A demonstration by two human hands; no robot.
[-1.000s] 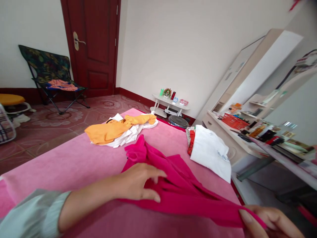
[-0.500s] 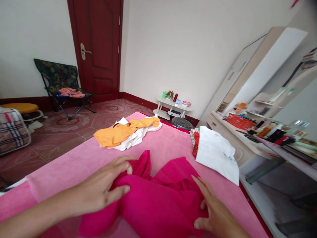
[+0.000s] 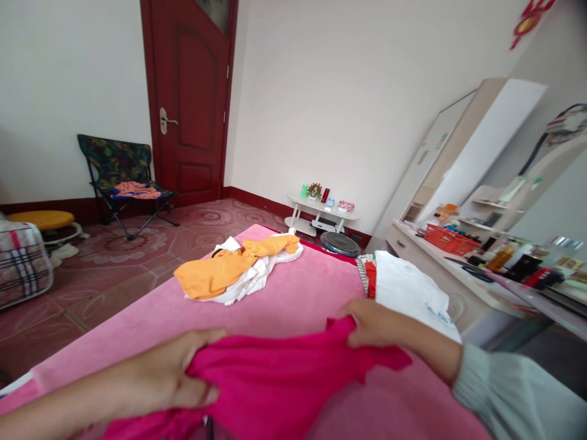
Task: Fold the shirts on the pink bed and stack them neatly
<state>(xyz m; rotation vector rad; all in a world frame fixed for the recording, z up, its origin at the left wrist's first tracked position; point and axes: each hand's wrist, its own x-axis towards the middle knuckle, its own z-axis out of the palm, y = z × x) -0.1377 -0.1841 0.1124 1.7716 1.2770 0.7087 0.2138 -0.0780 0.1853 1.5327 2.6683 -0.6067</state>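
A bright magenta garment is stretched between my two hands above the near part of the pink bed cover; its exact kind does not show. My left hand grips its left side, thumb in front. Pinched closed at the upper right edge is my right hand, with a corner of cloth hanging past it. Beyond, a yellow garment lies loosely over white clothing. To the right rests a folded white shirt over red and striped cloth.
A dressing table with a red basket and several bottles stands along the bed's right side. Past the bed's far end is a small white stand. A camouflage folding chair holds clothing near the red door.
My right hand has moved up and inward from beside the garment and now grips its edge. The cloth has gone from bunched to stretched. The view has tilted upward a little.
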